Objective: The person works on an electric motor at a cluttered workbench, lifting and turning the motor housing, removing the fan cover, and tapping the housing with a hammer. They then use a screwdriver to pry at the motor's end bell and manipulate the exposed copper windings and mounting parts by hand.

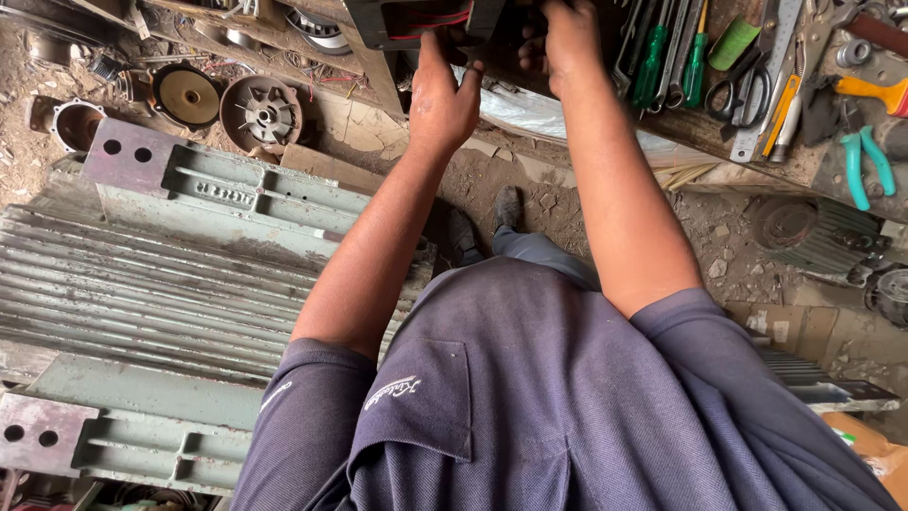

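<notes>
Black housing [416, 21]: boxy, dark, red wires seen inside; held at the workbench edge [374, 66], top of view.
Left hand [440, 99]: fingers clamped on its lower rim.
Right hand [565, 38]: fingers curled against its side; grip cannot be told.

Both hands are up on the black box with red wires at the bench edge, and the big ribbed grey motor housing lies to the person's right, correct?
Not quite: the head view shows the big ribbed grey motor housing to the person's left. Both hands, left and right, are on the black box with red wires.

Ribbed grey metal motor housing [161, 284]; matt cloth shirt [567, 407].
</notes>
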Demonstrator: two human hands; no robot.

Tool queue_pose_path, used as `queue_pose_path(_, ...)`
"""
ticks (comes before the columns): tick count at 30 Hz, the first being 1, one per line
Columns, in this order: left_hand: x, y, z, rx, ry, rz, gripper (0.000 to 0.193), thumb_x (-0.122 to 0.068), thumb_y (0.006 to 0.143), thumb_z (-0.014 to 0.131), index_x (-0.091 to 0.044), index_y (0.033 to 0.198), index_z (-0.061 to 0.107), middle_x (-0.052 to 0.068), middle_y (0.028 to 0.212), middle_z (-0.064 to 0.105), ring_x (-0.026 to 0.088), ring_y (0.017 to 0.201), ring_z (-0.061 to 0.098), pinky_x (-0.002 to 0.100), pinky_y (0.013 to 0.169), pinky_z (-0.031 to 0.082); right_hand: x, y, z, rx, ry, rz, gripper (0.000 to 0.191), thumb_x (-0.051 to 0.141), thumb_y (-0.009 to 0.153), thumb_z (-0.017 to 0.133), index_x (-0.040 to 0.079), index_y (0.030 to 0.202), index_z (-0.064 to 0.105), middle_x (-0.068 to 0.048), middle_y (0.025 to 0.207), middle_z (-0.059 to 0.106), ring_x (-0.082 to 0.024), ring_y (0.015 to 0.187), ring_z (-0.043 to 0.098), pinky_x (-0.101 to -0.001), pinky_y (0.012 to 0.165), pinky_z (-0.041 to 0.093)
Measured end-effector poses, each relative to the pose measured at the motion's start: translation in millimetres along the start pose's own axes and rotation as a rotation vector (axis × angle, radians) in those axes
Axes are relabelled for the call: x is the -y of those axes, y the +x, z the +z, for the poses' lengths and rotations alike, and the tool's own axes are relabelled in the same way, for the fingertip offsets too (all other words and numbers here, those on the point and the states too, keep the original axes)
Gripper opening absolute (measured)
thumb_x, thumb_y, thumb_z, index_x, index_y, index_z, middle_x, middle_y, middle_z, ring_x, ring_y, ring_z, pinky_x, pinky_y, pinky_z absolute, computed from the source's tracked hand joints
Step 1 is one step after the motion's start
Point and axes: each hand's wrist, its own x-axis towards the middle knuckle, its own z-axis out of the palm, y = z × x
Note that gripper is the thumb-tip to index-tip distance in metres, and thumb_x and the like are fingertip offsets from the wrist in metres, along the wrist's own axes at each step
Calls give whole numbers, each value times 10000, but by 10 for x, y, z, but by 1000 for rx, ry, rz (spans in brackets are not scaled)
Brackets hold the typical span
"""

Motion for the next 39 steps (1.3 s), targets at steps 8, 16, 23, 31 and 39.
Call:
queue_pose_path(8,9,-16,22,-9,-13,34,442,-130,936,696,0,1274,444,222,1214,670,426,1152,637,502,963,487,-18,24,-23,7,71,-37,296,319,998,612,46,1095,673,-98,785,689,-213,574,681,-347,479,551)
queue_pose_path(16,14,-18,33,6,-13,-5,452,-130,931,706,-9,1280,446,213,1202,669,407,1150,648,484,988,494,-10,31,-4,36,93,-56,259,287,1023,620,31,1001,651,-91,764,676,-206,597,688,-347,500,552)
queue_pose_path(23,23,-18,38,7,21,39,488,-127,936,721,5,1309,435,247,1264,641,442,1197,612,493,1014,479,-83,56,41,-83,34,-161,250,254,1030,581,21,970,650,-91,722,684,-208,520,675,-339,433,515)
queue_pose_path(31,-21,-19,52,16,82,5,578,-152,922,728,22,1361,395,250,1287,611,421,1208,603,490,1018,469,-22,42,-21,-41,-19,-109,227,230,1024,535,45,1065,660,-82,730,691,-182,516,657,-320,421,523)
queue_pose_path(39,-35,-23,45,-16,93,72,569,-148,919,733,21,1349,403,255,1279,606,424,1190,601,488,1014,477,-41,62,26,-61,15,-16,237,202,979,547,27,1117,628,-111,718,672,-204,496,656,-331,422,537)
